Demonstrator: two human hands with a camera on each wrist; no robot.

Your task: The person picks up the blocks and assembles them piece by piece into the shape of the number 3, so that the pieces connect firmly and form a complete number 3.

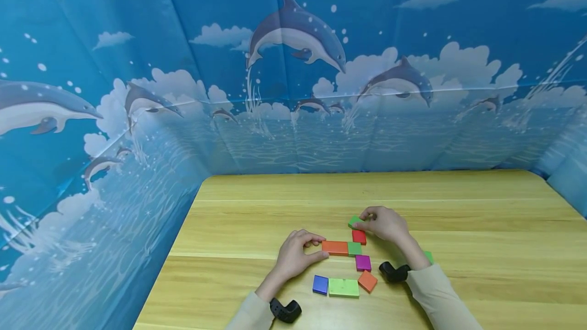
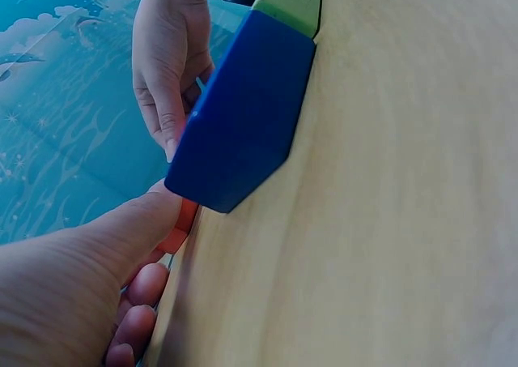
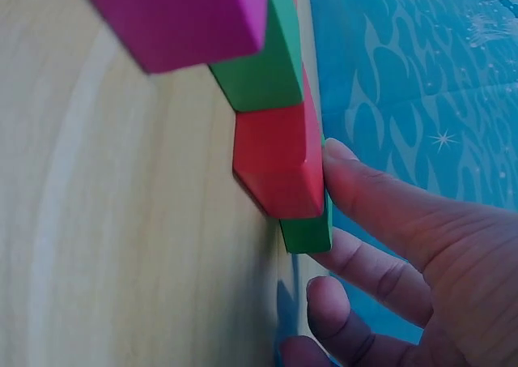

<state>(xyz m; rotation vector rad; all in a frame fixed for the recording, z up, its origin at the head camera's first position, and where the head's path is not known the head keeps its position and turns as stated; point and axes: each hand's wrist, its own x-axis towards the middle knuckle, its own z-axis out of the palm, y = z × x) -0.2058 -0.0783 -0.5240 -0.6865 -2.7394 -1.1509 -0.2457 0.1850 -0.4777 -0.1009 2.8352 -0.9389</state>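
At the far end of a line of blocks, my right hand holds a green block between thumb and forefinger. A red block lies just nearer, followed by another green block and a purple block. My left hand has its thumb and fingers about the left end of a long orange block, which meets the second green block. In the left wrist view a blue block partly hides that orange block. The right wrist view shows my right thumb beside the far green block.
Nearer me lie the blue block, a long light-green block and a turned orange block. Another green block is partly hidden by my right forearm. A dolphin-print curtain stands behind the wooden table.
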